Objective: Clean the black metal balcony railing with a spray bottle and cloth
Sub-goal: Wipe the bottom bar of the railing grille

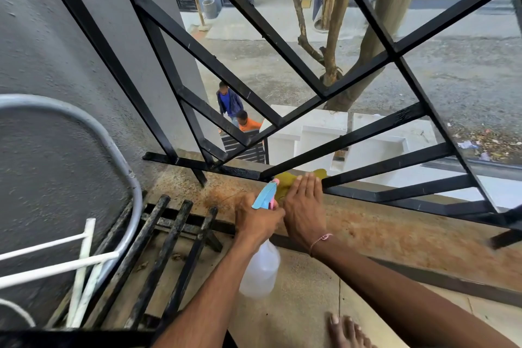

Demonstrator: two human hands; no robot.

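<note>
Left hand (258,219) grips spray bottle (261,271) by the trigger neck, right hand (303,206) presses flat-fingered on yellow cloth (285,182) at the railing (367,135) base bar on the ledge (395,232); cloth overhangs the outer edge, could slip through to the street, tight bar gaps cramp wiping.

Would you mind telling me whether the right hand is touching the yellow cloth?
Touching. The head view shows the right hand lying flat, fingers straight, directly on the yellow cloth at the railing's bottom bar.
</note>
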